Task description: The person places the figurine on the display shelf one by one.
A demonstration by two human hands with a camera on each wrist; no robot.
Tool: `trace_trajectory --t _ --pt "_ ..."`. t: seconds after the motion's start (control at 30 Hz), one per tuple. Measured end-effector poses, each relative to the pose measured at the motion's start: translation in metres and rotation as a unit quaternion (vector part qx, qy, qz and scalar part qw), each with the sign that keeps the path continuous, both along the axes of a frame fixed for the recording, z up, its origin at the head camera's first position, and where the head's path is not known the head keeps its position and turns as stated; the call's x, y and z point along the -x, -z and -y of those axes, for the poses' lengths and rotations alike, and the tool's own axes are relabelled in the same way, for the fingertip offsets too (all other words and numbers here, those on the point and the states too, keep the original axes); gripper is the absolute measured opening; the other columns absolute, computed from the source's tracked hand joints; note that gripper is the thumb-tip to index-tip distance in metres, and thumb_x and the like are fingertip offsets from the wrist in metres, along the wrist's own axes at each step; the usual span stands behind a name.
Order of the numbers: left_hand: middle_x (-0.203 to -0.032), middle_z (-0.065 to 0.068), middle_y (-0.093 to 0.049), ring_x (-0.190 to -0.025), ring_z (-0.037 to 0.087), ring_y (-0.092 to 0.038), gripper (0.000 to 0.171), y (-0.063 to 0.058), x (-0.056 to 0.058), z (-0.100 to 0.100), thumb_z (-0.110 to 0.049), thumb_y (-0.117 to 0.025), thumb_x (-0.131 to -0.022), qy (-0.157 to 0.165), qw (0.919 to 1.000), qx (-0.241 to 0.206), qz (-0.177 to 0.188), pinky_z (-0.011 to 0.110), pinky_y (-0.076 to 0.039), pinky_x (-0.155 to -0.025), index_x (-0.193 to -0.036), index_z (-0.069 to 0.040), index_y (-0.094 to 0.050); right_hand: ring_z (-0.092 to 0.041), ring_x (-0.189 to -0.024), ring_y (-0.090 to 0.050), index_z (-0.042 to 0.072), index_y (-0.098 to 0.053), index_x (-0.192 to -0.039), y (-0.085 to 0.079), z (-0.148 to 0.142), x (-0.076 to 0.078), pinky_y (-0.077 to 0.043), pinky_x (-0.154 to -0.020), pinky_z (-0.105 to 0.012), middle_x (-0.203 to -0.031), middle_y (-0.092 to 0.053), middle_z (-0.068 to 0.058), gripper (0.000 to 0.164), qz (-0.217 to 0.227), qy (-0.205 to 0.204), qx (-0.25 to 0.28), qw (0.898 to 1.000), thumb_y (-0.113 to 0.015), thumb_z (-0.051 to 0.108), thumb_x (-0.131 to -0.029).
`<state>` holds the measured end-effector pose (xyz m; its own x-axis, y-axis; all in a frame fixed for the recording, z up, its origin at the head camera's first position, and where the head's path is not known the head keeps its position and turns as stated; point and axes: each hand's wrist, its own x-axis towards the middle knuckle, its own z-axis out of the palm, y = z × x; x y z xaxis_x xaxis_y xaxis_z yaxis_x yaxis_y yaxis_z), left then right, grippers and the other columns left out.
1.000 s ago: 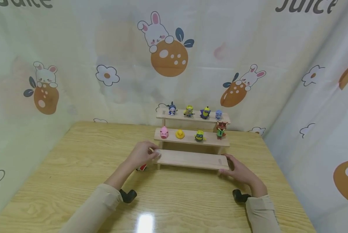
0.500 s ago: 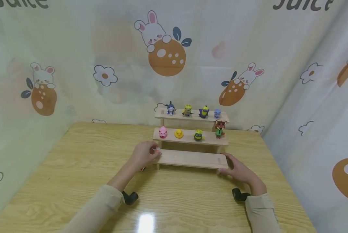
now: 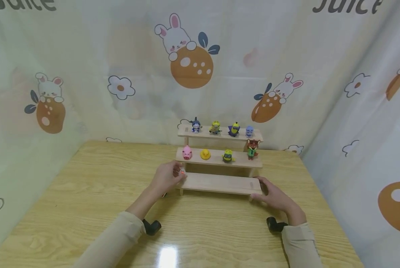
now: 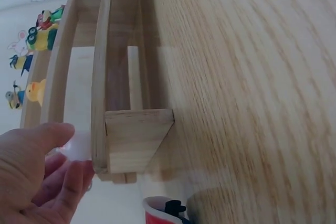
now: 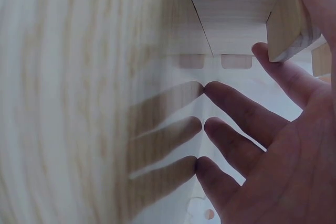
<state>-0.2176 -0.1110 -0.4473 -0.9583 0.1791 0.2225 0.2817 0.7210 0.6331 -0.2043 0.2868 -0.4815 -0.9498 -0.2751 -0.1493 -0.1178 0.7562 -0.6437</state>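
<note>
My left hand (image 3: 168, 176) pinches a small white figurine (image 3: 182, 171) with an orange-red spot between thumb and fingers, at the left end of the lowest tier of a three-step wooden display shelf (image 3: 220, 182). In the left wrist view, the fingers (image 4: 68, 184) overlap the tier's end, and the figurine is mostly a pale blur. My right hand (image 3: 275, 195) holds the tier's right end, thumb at the front and index finger toward the back. The right wrist view shows its other fingers (image 5: 247, 111) spread, tips at the tabletop.
On the middle tier stand a pink pig (image 3: 187, 153), a yellow duck (image 3: 205, 154), a Minion (image 3: 227, 156) and a fox figure (image 3: 252, 149). Several figurines, including a blue one (image 3: 249, 131), line the top tier. A red-and-white object (image 4: 157, 213) sits beside the shelf's left end.
My left hand has shifted slightly right and inward over the tier's end, and the figurine's orange-red spot has come into sight. The right hand keeps its place on the shelf.
</note>
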Motion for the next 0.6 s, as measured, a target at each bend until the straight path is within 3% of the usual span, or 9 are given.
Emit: trace_trajectory --t 0.6 --pt "-0.086 0.006 -0.069 -0.076 0.013 -0.065 0.028 0.0059 -0.0002 -0.0021 -0.015 -0.077 -0.079 -0.035 0.9991 -0.023 -0.01 0.024 -0.055 -0.068 -0.1 -0.002 -0.064 -0.049 -0.139 -0.019 0.001 -0.025 -0.146 -0.0002 0.0 0.001 -0.019 -0.11 -0.065 -0.151 -0.023 -0.03 0.088 -0.003 -0.005 0.001 1.0 -0.066 0.049 -0.084"
